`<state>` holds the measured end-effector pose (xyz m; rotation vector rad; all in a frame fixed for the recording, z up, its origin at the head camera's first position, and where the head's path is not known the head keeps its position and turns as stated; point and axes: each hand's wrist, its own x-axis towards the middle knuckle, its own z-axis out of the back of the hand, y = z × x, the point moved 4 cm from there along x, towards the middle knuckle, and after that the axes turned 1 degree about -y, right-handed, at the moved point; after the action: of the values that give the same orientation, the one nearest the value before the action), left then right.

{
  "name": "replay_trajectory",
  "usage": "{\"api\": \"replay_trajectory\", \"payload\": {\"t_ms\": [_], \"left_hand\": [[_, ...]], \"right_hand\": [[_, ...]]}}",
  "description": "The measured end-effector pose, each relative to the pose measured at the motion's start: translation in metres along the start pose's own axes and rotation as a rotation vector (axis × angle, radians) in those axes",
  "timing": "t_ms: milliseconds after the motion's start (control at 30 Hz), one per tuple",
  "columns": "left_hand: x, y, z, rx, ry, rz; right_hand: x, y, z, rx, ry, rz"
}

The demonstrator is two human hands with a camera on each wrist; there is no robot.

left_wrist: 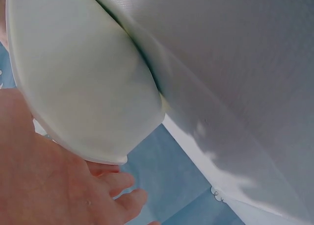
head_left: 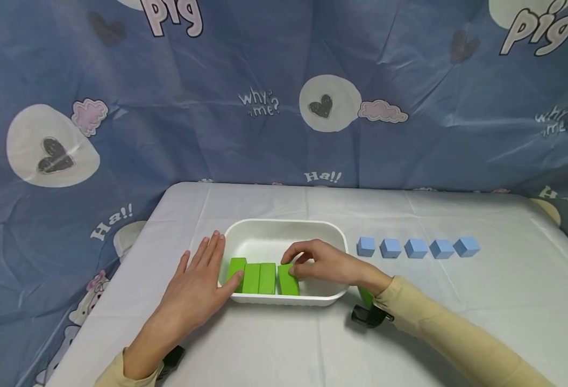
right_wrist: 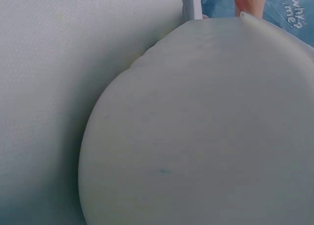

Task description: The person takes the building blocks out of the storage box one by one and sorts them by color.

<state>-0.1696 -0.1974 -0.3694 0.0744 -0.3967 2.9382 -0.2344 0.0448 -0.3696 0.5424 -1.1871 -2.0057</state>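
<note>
A white tray [head_left: 284, 228] sits mid-table in the head view, with a row of green blocks [head_left: 258, 278] standing along its near wall. My right hand [head_left: 291, 264] reaches into the tray, and its curled fingers and thumb pinch the rightmost green block [head_left: 289, 282]. My left hand [head_left: 218, 260] lies flat on the table against the tray's left end, fingers straight, with its thumb over the rim touching the leftmost green block [head_left: 237, 269]. The left wrist view shows my palm [left_wrist: 39, 186] beside the tray's outer wall [left_wrist: 83, 78]. The tray wall [right_wrist: 206, 127] fills the right wrist view.
Several blue cubes [head_left: 417, 248] stand in a row right of the tray. One more green block [head_left: 365, 295] lies on the white tablecloth [head_left: 458, 322] under my right wrist. A blue patterned curtain [head_left: 284, 97] hangs behind and left of the table.
</note>
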Motion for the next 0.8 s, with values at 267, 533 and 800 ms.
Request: {"api": "replay_trajectory", "payload": {"t_ms": [267,533,800], "left_hand": [[0.001,0.001,-0.001,0.026,-0.018,-0.016],[0.000,-0.001,0.001,0.032,-0.018,-0.015],[0.000,-0.001,0.002,0.037,-0.020,-0.016]], "right_hand": [[-0.003,0.000,0.002,0.100,-0.065,-0.009],[-0.005,0.001,0.007,0.220,-0.142,0.011],[-0.009,0.006,0.011,0.224,-0.192,0.040]]}}
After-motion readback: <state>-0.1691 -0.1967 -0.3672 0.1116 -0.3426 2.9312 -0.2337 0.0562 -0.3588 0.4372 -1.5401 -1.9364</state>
